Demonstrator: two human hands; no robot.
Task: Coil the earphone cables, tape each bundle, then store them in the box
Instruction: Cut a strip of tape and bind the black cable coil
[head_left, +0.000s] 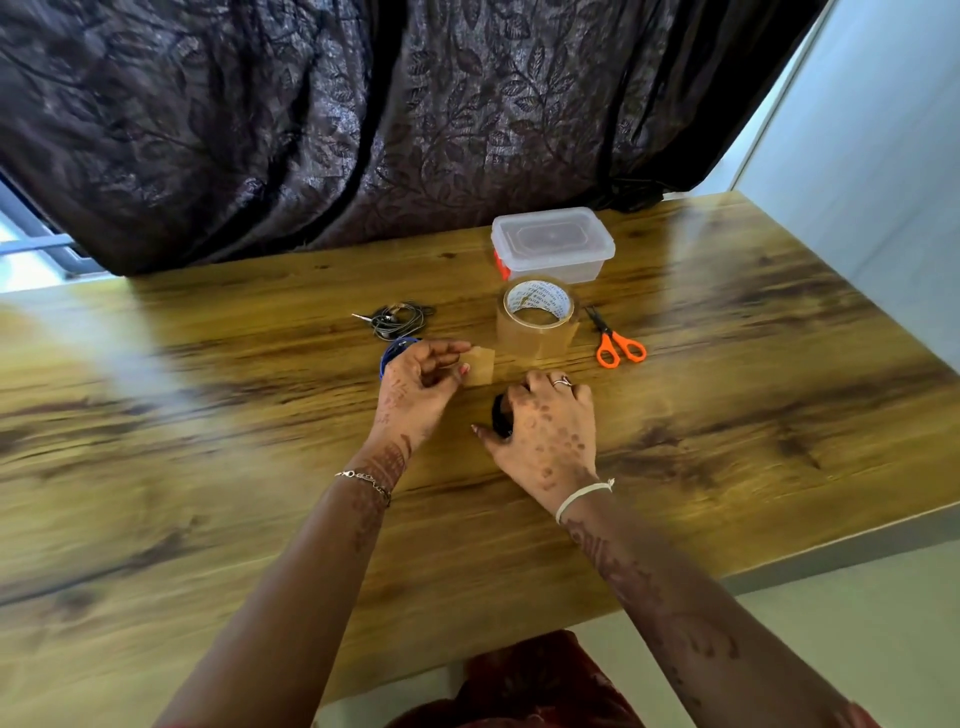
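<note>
My left hand (423, 384) pinches a cut piece of clear brownish tape (480, 365) between thumb and fingers. Just behind that hand a blue coiled earphone cable (392, 353) lies on the wooden table (208, 415), partly hidden by it. My right hand (550, 421) presses down on a black coiled cable bundle (502, 415), which shows only at the hand's left edge. A grey-black coiled earphone cable (400, 318) with its jack sticking out lies farther back. The clear plastic box (553, 249) stands closed with its lid on at the back.
A roll of clear packing tape (537, 317) stands in front of the box. Orange-handled scissors (615, 340) lie to its right. A dark patterned curtain (363, 130) hangs behind the table's far edge. The near edge runs diagonally at lower right.
</note>
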